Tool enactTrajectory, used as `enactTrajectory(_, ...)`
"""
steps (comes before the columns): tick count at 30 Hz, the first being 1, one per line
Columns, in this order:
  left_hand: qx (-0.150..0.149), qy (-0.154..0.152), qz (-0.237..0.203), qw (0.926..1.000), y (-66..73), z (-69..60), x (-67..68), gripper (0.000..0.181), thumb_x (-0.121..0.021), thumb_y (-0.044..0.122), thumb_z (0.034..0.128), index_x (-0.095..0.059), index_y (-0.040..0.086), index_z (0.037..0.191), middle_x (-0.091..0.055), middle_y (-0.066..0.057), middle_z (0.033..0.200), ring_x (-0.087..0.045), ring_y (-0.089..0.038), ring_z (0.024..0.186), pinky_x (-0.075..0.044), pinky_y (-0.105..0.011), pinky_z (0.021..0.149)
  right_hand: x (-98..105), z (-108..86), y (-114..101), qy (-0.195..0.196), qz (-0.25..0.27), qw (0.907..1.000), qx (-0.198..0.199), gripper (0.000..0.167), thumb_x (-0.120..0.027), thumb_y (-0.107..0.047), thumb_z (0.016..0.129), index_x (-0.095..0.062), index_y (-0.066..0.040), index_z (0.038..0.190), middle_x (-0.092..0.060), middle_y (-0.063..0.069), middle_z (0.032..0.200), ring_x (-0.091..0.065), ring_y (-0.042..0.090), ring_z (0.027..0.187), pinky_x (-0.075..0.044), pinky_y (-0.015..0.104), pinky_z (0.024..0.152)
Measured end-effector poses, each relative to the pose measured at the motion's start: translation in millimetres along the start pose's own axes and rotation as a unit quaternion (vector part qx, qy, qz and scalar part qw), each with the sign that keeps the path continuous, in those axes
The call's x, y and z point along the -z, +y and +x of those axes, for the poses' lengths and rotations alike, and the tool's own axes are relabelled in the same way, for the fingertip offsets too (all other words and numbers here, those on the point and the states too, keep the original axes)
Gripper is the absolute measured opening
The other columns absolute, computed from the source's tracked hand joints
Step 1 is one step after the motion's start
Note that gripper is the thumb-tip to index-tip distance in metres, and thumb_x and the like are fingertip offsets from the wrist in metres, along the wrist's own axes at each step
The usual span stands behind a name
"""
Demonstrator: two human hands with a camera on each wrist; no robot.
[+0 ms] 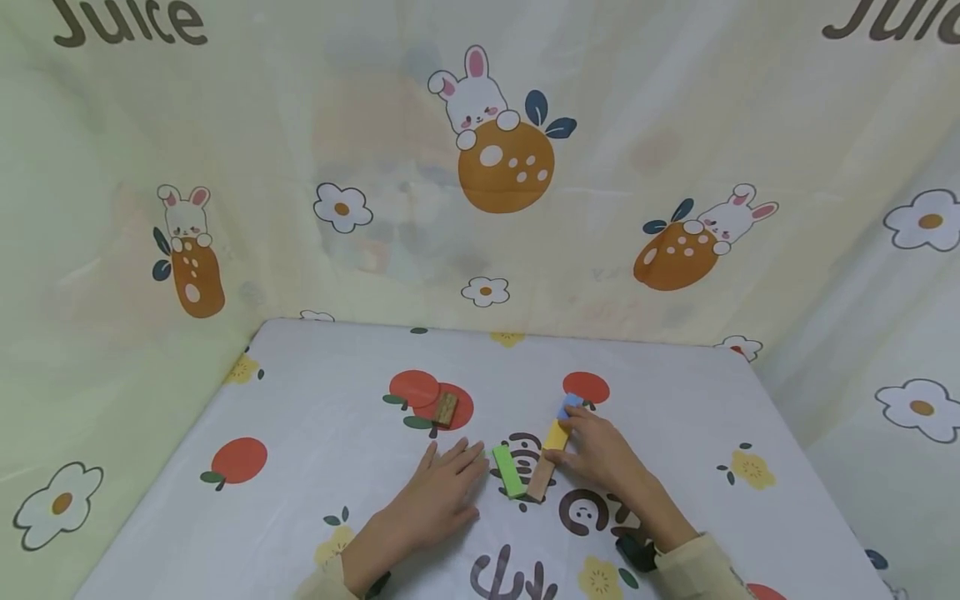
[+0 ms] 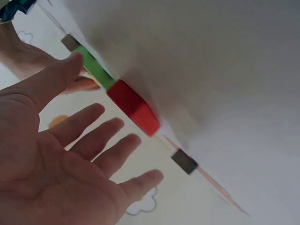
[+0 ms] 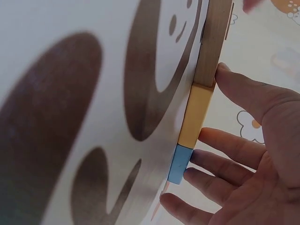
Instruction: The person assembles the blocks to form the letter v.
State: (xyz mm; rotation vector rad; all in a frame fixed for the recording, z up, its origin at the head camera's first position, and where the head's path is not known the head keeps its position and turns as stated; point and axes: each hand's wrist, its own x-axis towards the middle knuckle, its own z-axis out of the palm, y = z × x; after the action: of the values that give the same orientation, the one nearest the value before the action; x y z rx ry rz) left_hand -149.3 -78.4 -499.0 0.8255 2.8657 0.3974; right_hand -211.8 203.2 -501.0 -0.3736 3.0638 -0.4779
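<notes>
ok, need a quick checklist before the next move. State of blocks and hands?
1. Tan block, yellow block and blue block end to end, no visible gap: ok.
2. Right hand clear of that row: not ok, thumb and fingertips are against it.
3. Green block touching the tan block's near end: cannot tell, very close at least.
4. Red block visible from the head camera: not ok, it shows in the left wrist view only.
5. Left hand off the red block: cannot tell.
6. Dark brown block clear of both hands: ok.
</notes>
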Motion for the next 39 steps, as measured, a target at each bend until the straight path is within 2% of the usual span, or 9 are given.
enactTrajectory(6, 0.017, -0.016, -0.013, 0.9997, -8.1, -2.8, 4.1, 0.065, -0.083, 0.022, 0.0912, -0.059, 0.014, 0.151, -0.049, -0.005, 0.166, -0.043, -0.029, 0.157, -0.038, -0.059, 0.126, 0, -0.6, 0, -0.007, 0.005, 0.9999, -0.008, 0.066, -0.088, -0.038, 0.086, -0.069, 0.003, 0.134, -0.057, 0.024, 0.155, -0.052, 0.044, 0.147, -0.048, 0.055, 0.117)
enactTrajectory(12, 0.025, -0.015, -0.028, 0.9992, -13.9, -3.7, 4.7, 0.063, -0.079, 0.016, 0.0944, -0.056, 0.008, 0.153, -0.046, -0.01, 0.168, -0.039, -0.032, 0.159, -0.041, -0.052, 0.125, 3, -0.7, -1, -0.012, 0.012, 0.9998, -0.009, 0.066, -0.087, -0.038, 0.087, -0.068, 0.003, 0.135, -0.054, 0.024, 0.158, -0.049, 0.044, 0.15, -0.045, 0.056, 0.119)
enactTrajectory(18, 0.025, 0.006, -0.008, 0.9996, -14.5, -6.2, 5.9, 0.052, -0.07, 0.012, 0.1008, -0.058, 0.007, 0.151, -0.05, -0.016, 0.164, -0.043, -0.036, 0.156, -0.043, -0.053, 0.123, 5, 0.0, -3, -0.017, 0.016, 0.9997, -0.012, 0.067, -0.087, -0.037, 0.087, -0.067, 0.004, 0.136, -0.054, 0.025, 0.158, -0.048, 0.045, 0.15, -0.045, 0.057, 0.119)
enactTrajectory(25, 0.032, 0.015, 0.002, 0.9994, -13.7, -5.7, 4.7, 0.049, -0.074, 0.01, 0.0978, -0.064, 0.009, 0.146, -0.057, -0.017, 0.158, -0.052, -0.04, 0.148, -0.05, -0.051, 0.117, 4, -0.8, -4, -0.021, 0.011, 0.9997, -0.012, 0.067, -0.087, -0.037, 0.087, -0.067, 0.005, 0.136, -0.053, 0.026, 0.158, -0.048, 0.046, 0.15, -0.044, 0.058, 0.12)
enactTrajectory(30, 0.041, 0.012, 0.005, 0.9991, -14.6, -4.1, 2.3, 0.052, -0.076, 0.011, 0.097, -0.062, 0.009, 0.147, -0.058, -0.016, 0.157, -0.054, -0.039, 0.145, -0.051, -0.053, 0.116, 2, -0.9, -3, -0.022, 0.01, 0.9997, -0.007, 0.066, -0.086, -0.037, 0.088, -0.067, 0.006, 0.135, -0.053, 0.027, 0.158, -0.048, 0.047, 0.15, -0.044, 0.058, 0.119)
enactTrajectory(35, 0.072, 0.013, -0.015, 0.9972, -18.9, -0.2, -1.0, 0.057, -0.076, 0.012, 0.0964, -0.058, 0.008, 0.151, -0.057, -0.011, 0.158, -0.051, -0.039, 0.145, -0.047, -0.064, 0.116, 2, 0.5, -2, -0.025, 0.014, 0.9995, -0.01, 0.069, -0.085, -0.038, 0.089, -0.065, 0.006, 0.138, -0.051, 0.027, 0.16, -0.046, 0.047, 0.151, -0.042, 0.059, 0.121)
enactTrajectory(39, 0.084, 0.017, -0.045, 0.9953, -21.1, 1.4, -0.9, 0.061, -0.081, 0.015, 0.0923, -0.061, 0.009, 0.149, -0.059, -0.01, 0.157, -0.05, -0.037, 0.139, -0.046, -0.062, 0.108, 2, 0.3, -3, -0.029, 0.016, 0.9994, -0.012, 0.069, -0.085, -0.038, 0.089, -0.065, 0.006, 0.139, -0.05, 0.027, 0.161, -0.045, 0.047, 0.152, -0.041, 0.06, 0.122)
